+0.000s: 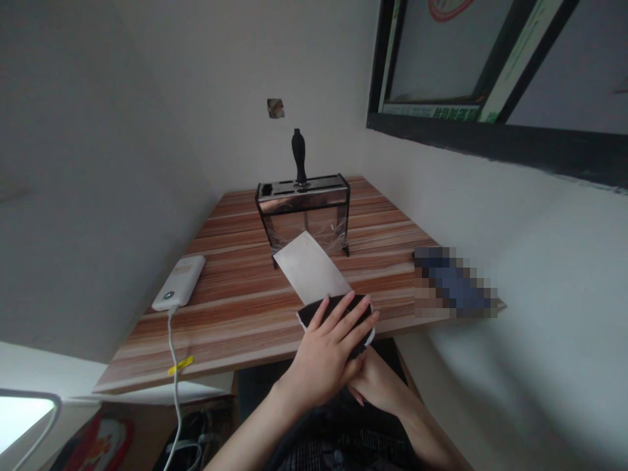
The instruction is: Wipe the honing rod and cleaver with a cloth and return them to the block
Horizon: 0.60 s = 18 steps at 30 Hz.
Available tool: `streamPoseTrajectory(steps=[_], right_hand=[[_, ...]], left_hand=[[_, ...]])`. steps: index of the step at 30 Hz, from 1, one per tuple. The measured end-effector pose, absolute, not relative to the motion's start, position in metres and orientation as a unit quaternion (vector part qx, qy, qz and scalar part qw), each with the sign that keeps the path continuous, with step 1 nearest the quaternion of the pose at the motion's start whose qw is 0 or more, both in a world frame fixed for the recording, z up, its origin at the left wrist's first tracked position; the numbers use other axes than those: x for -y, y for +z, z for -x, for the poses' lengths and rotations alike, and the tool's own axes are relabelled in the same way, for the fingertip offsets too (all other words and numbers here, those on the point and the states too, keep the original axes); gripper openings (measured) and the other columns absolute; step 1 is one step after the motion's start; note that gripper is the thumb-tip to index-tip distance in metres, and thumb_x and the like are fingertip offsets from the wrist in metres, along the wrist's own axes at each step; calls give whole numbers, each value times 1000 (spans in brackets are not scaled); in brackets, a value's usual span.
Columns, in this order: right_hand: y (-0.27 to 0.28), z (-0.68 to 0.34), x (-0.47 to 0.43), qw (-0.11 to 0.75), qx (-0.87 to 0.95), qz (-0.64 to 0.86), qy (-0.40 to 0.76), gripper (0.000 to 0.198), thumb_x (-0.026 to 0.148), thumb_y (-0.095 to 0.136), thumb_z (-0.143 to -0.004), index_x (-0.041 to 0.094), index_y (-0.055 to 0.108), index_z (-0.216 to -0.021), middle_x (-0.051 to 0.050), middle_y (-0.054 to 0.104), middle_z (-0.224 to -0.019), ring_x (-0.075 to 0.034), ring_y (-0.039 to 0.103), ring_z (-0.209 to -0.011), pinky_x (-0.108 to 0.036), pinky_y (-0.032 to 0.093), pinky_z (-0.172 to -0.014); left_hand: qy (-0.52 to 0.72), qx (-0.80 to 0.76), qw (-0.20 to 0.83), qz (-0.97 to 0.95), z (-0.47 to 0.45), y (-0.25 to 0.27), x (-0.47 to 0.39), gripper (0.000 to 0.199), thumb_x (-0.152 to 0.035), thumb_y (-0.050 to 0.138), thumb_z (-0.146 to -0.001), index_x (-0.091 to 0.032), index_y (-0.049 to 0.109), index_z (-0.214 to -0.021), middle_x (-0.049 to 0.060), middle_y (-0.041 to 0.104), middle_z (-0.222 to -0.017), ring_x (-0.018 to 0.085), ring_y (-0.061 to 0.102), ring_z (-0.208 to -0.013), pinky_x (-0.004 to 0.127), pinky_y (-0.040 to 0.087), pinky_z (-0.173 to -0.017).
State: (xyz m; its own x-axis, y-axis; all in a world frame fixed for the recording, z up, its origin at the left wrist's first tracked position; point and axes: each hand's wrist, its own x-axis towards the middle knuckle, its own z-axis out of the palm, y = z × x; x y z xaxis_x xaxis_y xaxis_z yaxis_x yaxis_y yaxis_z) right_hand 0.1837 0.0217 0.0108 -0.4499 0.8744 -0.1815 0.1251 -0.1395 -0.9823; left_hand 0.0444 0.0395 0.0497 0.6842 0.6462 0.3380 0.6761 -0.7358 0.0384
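My left hand (331, 350) lies across the top of a black piece with ragged white edges (314, 311), fingers stretched and slightly spread over it. Beneath it, at the table's front edge, my right hand (370, 379) supports the black piece from below; its fingers are mostly hidden. A white rectangular sheet (311, 267) reaches from behind the black piece towards the back of the table. Whether the sheet is tucked into the black piece or only lies under it, I cannot tell.
A metal frame with a black upright handle (299, 157) and clear film stands behind the sheet on the wood-grain table (235, 327). A white power bank (179, 282) with a white cable lies left. A blurred dark blue object (454, 281) lies right, near the wall.
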Motion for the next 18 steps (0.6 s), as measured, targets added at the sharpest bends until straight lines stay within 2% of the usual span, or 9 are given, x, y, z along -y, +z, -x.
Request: streamPoseTrajectory(steps=[5, 9, 12, 18], right_hand=[[13, -180, -22, 294, 600, 439, 600, 9, 16, 54, -74, 20, 52, -67, 6, 40, -41, -10, 37, -34, -22, 27, -36], [10, -178, -22, 305, 606, 420, 602, 9, 26, 60, -81, 19, 56, -79, 6, 49, -49, -8, 40, -35, -20, 30, -35], [10, -178, -21, 304, 596, 419, 614, 13, 27, 60, -83, 19, 53, -90, 6, 51, -59, -6, 39, -34, -18, 30, -33], [12, -177, -20, 274, 590, 419, 634, 11, 25, 56, -85, 19, 48, -89, 8, 46, -65, -2, 37, -34, -14, 29, -31]], left_hand=[[-176, 384, 56, 905, -44, 51, -41, 59, -32, 41, -97, -29, 19, -152, 0, 20, -159, 23, 13, -147, 47, 13, -119], [-193, 414, 65, 887, -40, 53, -49, 60, -29, 42, -97, -29, 19, -152, 1, 19, -159, 23, 11, -148, 49, 12, -119], [-206, 441, 68, 871, -35, 57, -59, 59, -24, 42, -96, -27, 21, -151, 3, 19, -159, 24, 9, -148, 51, 13, -118], [-228, 478, 65, 846, -21, 66, -84, 54, -23, 39, -97, -25, 27, -150, 5, 20, -159, 24, 6, -148, 53, 10, -118]])
